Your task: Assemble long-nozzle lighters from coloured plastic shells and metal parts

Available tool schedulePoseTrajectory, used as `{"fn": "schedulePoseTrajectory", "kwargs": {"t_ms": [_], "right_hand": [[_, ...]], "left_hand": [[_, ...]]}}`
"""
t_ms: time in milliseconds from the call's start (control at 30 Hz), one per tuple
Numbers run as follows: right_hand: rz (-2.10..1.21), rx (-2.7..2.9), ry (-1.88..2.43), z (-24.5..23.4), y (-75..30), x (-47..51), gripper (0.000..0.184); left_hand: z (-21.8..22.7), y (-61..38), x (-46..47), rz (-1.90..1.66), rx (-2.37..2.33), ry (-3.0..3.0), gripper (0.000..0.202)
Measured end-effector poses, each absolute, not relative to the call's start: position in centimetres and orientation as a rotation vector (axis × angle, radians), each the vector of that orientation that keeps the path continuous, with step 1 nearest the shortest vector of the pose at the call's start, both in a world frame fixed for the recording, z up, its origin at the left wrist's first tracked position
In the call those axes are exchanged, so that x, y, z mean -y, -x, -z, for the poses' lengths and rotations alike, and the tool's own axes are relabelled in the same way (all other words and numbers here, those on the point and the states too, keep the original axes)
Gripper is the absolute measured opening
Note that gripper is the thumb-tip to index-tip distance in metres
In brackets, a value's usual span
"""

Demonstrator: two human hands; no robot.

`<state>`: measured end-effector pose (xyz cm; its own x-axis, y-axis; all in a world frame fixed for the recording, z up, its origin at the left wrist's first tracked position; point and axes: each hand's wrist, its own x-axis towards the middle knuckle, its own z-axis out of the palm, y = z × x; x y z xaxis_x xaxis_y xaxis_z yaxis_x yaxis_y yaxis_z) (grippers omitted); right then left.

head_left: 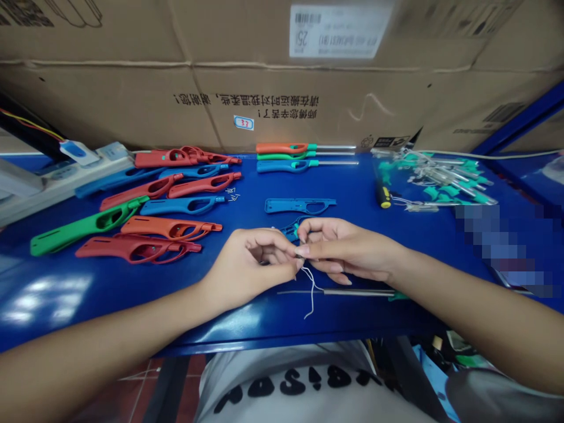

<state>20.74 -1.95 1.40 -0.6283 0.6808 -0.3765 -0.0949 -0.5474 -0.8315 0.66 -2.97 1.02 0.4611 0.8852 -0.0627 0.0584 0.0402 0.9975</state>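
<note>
My left hand (pixel 253 261) and my right hand (pixel 346 247) meet over the blue table (pixel 110 282), fingertips pinched together on a small part with a thin white wire (pixel 311 294) hanging from it. A metal tube (pixel 352 292) with a teal end lies just under my right hand. A blue lighter shell half (pixel 299 205) lies beyond my hands, and a small teal and blue piece (pixel 291 230) shows between them.
Several red, blue, orange and green lighter shell halves (pixel 154 220) lie at the left. Three assembled lighters (pixel 299 157) rest at the back. A pile of tube parts (pixel 440 176) and a yellow-tipped screwdriver (pixel 384 195) sit at the right. Cardboard boxes (pixel 264 70) wall the back.
</note>
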Motion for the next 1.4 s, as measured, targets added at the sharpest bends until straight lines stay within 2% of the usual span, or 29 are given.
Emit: {"fn": "schedulePoseTrajectory", "kwargs": {"t_ms": [133,300,400,633,967,1100,1267,1400], "right_hand": [[-1.830,1.254,1.076,-2.5,-21.7,1.3,0.035],[-0.892,1.947,1.208,-2.7,-23.5,0.5,0.008],[-0.580,2.307,1.207,-2.2,-23.8,0.7,0.013],[-0.389,2.575,1.274,-1.5,-23.0,0.9,0.034],[-0.550,2.329,1.189,-0.6,-23.3,0.0,0.010],[-0.437,2.203,1.306,-1.2,-24.1,-0.5,0.008],[-0.222,2.353,1.570,-1.1,-25.5,-1.2,0.014],[-0.023,2.349,1.399,-0.4,-24.7,-1.3,0.017]], "left_hand": [[-1.4,-0.6,2.7,-0.792,-0.915,-1.346,0.011],[-1.2,-0.6,2.4,-0.791,-0.994,-1.308,0.012],[-1.1,-0.5,2.3,-0.787,-0.987,-1.296,0.013],[-1.6,0.0,1.6,-0.879,-1.023,-1.267,0.010],[-1.7,0.5,0.7,-0.995,-1.006,-1.167,0.009],[-1.9,0.7,0.5,-1.047,-0.980,-1.153,0.004],[-2.4,0.9,0.5,-1.081,-0.945,-1.154,0.004],[-2.5,0.8,0.7,-1.089,-0.935,-1.148,0.005]]}}
